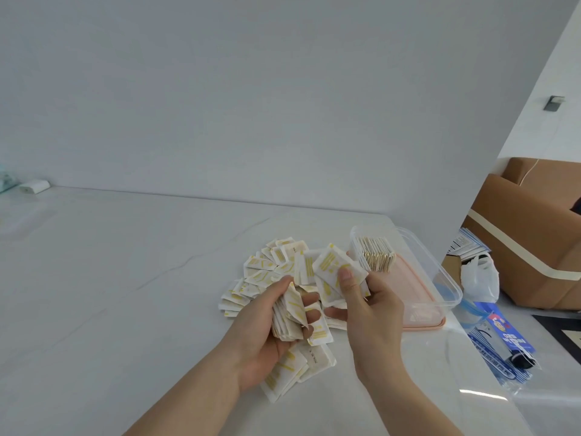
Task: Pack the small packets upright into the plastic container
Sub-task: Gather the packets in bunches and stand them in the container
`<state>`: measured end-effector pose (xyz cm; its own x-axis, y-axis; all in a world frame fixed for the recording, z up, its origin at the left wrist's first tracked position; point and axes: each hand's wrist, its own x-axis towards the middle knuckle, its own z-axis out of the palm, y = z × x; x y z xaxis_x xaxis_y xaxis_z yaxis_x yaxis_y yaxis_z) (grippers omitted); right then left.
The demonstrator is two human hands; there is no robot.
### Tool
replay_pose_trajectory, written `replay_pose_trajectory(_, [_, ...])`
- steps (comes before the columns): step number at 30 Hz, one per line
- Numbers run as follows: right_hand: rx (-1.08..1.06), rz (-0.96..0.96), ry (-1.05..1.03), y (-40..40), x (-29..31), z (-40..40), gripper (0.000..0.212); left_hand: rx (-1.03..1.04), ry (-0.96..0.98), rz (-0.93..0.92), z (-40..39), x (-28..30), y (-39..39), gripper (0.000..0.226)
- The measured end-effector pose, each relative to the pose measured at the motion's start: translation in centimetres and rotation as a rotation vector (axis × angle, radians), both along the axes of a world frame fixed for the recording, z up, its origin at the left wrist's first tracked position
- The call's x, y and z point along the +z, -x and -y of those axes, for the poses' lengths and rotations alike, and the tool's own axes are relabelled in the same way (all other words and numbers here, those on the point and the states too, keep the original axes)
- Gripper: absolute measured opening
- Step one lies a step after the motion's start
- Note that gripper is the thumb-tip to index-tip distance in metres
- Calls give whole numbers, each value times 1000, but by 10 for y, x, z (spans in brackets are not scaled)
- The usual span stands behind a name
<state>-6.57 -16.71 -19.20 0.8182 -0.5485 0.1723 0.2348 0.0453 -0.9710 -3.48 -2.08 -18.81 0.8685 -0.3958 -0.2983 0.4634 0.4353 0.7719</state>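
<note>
Several small white packets with yellow print [270,265] lie in a loose heap on the white table [110,278]. My left hand [267,328] grips a stack of these packets [290,313] above the heap. To its right, my right hand [367,300] pinches a few packets [333,269] between thumb and fingers. A clear plastic container [440,269] sits on a pink lid [418,316] just right of my hands. A row of packets [379,256] stands upright in its far-left end.
A blue-and-white printed plastic bag [500,344] lies at the table's right edge. Beyond it are a white plastic bag [481,278] and a brown sofa [534,240]. A small white box [34,186] sits far left by the wall.
</note>
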Motion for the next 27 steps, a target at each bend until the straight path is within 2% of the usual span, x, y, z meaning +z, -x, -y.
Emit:
replay_pose_trajectory(4, [39,33,166,1,-5,-6,4,36,-17,27,-1,-2,-2,33])
replay_pose_trajectory(9, [-3,198,774,-7,-25,-5,11,4,-66,77,0,-6,-3,50])
replay_pose_trajectory(12, [-20,273,989,-10,-29,-6,14,-10,-60,91,-1,-5,-1,60])
replay_pose_trajectory(15, [10,337,1045,-11,-29,-4,11,-31,-8,82,-5,-4,-2,59])
replay_pose_trajectory(18, [71,391,1026,-10,-24,-1,15,-24,28,51,-8,-4,-6,41])
replay_pose_trajectory(21, [122,402,971,-6,-17,2,18,-2,6,51,-10,-5,-10,35])
replay_pose_trajectory(27, [96,415,1120,-6,-20,9,10,46,82,70,-14,0,-12,15])
